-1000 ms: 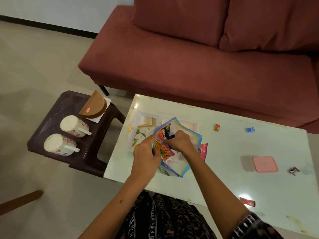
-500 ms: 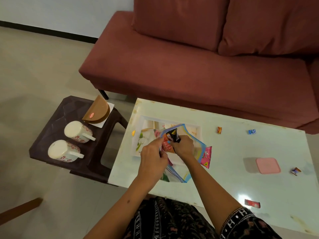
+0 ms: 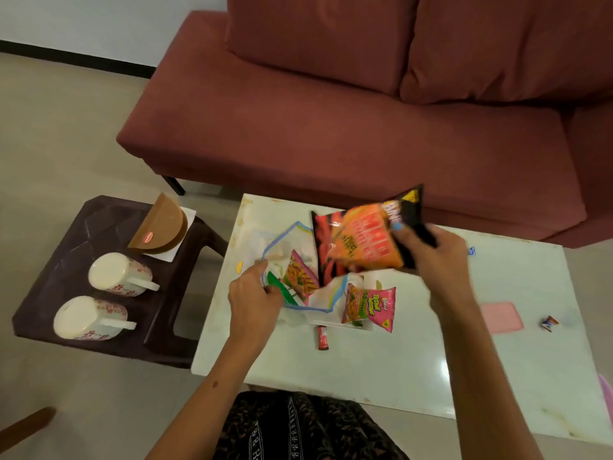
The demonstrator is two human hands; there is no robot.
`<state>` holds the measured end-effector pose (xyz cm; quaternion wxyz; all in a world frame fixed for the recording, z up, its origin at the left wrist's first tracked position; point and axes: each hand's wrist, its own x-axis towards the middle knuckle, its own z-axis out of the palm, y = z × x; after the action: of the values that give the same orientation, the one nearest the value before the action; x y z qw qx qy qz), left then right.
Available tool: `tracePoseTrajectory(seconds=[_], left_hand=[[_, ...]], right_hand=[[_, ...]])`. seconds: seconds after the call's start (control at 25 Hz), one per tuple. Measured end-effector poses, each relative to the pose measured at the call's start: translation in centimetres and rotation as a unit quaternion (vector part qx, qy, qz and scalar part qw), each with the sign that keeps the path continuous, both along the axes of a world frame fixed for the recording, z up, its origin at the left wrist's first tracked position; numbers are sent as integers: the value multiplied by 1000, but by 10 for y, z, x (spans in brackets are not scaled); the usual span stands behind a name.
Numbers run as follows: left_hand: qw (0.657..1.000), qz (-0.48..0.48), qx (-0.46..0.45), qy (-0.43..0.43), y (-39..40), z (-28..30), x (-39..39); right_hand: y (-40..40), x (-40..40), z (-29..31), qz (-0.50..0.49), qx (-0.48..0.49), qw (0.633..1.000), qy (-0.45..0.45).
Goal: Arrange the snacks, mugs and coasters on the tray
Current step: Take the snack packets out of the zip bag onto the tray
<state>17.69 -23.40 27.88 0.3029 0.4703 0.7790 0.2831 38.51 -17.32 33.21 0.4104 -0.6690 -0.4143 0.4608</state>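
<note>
My right hand (image 3: pixel 431 254) holds an orange and black chips packet (image 3: pixel 361 240) in the air above the white table. My left hand (image 3: pixel 253 295) grips the edge of a clear zip bag with a blue rim (image 3: pixel 288 240), which lies over the white tray (image 3: pixel 252 237) and holds more snack packets. A pink and green snack packet (image 3: pixel 370 307) lies beside the bag. Two floral white mugs (image 3: pixel 116 273) (image 3: pixel 88 318) lie on their sides on the dark side stool (image 3: pixel 66 247). Brown coasters (image 3: pixel 162 224) rest on the stool's far corner.
Small wrapped sweets lie on the table: a red one (image 3: pixel 322 337), a blue one (image 3: pixel 471 251) and another at the right (image 3: pixel 549 323). A pink square lid (image 3: pixel 501 317) sits at the right. A red sofa (image 3: pixel 331 111) stands behind the table.
My right hand has pulled the orange and black packet out of the zip bag and lifted it up and to the right. My left hand keeps hold of the bag.
</note>
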Motion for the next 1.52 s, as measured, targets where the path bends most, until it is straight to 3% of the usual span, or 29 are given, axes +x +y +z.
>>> tracePoseTrajectory(seconds=[0.16, 0.32, 0.48, 0.6, 0.8, 1.0, 1.08, 1.2, 1.28, 1.32, 1.4, 1.52], left_hand=[[999, 10, -25, -23, 5, -4, -5], [999, -7, -23, -25, 8, -7, -11], [1000, -14, -23, -7, 5, -9, -22], [999, -18, -29, 5, 1, -9, -30], [999, -14, -31, 2, -3, -10, -33], [999, -22, -27, -11, -3, -11, -24], [999, -23, -29, -13, -2, -12, -21], [999, -21, -18, -23, 1, -6, -17], [999, -24, -12, -26, 2, 0, -13], [999, -28, -6, -25, 2, 2, -11], [999, -39, 5, -23, 1, 5, -6], [998, -56, 27, -20, -3, 13, 4]], right_hand=[[25, 36, -30, -150, 17, 985, 79], [56, 48, -142, -211, -69, 974, 40], [71, 37, -231, -106, -192, 964, -149], [77, 29, -260, -44, -229, 956, -179], [89, 42, -267, -12, -268, 941, -207], [84, 53, -230, -30, -259, 935, -240], [83, 42, -200, -71, -207, 950, -224], [60, -2, -133, -126, -4, 989, -80], [30, -40, -89, -5, 53, 998, -26], [16, -58, -75, 93, 36, 994, -51], [7, -85, -74, 272, -71, 946, -164], [24, -107, -111, 352, -232, 850, -314]])
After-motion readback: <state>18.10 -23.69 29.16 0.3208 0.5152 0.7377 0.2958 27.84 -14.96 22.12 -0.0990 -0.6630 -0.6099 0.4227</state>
